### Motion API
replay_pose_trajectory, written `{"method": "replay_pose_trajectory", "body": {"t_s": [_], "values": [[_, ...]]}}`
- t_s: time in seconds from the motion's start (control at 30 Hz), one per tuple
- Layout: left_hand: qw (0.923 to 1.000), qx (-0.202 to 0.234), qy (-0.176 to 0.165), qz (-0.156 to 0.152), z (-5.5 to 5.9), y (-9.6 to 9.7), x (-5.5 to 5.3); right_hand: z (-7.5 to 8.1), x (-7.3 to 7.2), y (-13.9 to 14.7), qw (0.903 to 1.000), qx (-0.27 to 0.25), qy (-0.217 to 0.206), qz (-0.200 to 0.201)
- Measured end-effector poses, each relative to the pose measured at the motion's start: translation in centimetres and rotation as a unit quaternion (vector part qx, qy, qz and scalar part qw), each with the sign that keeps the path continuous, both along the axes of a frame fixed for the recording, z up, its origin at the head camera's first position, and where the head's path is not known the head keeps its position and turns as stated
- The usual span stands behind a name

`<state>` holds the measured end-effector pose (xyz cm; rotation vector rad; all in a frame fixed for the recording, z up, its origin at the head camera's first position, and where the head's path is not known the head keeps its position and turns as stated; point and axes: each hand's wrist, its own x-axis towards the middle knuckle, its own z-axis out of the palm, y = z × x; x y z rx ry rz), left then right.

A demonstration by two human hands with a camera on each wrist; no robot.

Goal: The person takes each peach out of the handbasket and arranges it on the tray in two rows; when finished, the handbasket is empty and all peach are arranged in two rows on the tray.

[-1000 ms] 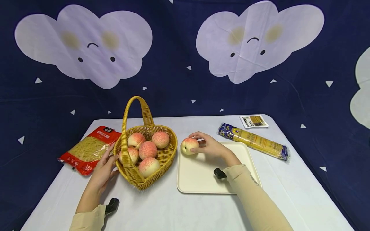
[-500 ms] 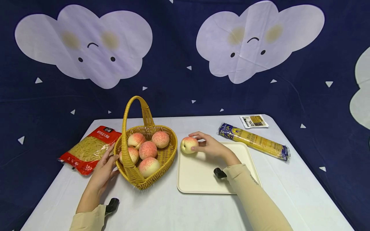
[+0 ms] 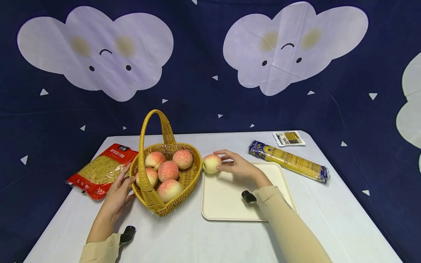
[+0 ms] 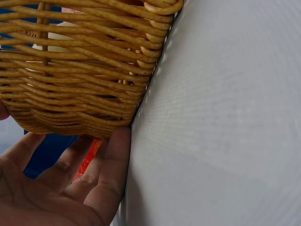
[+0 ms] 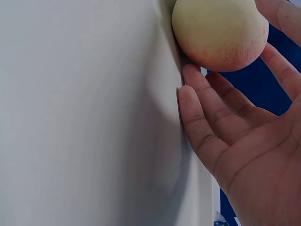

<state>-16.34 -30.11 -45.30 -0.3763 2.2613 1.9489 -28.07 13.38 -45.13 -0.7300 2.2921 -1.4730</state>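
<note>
A pale yellow peach with a pink blush (image 3: 212, 164) sits at the far left corner of a cream tray (image 3: 230, 204), right beside the basket. My right hand (image 3: 238, 167) is at its right side, fingers spread and loosely extended. In the right wrist view, the thumb and fingertips stand around the peach (image 5: 221, 33) without a firm grip. A heart-shaped wicker basket (image 3: 187, 190) with a tall handle holds several peaches (image 3: 168, 171). My left hand (image 3: 116, 193) rests against its left side; in the left wrist view, extended fingertips touch the woven wall (image 4: 80, 89).
On the left, a red bag of pasta (image 3: 102, 170) lies behind my left hand. A long pack of spaghetti (image 3: 289, 160) lies beyond the tray, with a small flat packet (image 3: 289, 138) at the back right. A dark blue cloud-print cloth (image 3: 197, 73) hangs behind the white table (image 3: 164, 241).
The single peach has shifted left and slightly back toward the basket, turning a little. My right hand has moved slightly left with it. The left hand and basket stay put.
</note>
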Motion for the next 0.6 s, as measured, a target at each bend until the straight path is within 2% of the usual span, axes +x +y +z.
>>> {"method": "replay_pose_trajectory", "body": {"t_s": [0.33,0.6], "values": [[0.9998,-0.02,0.001,0.002,-0.1,-0.1,-0.1,0.2,-0.2,-0.9,0.9996,0.011,-0.026,-0.002],[0.9999,-0.015,-0.008,0.001,-0.1,-0.1,-0.2,0.0,-0.4,-1.1,0.9993,0.001,-0.037,-0.007]]}}
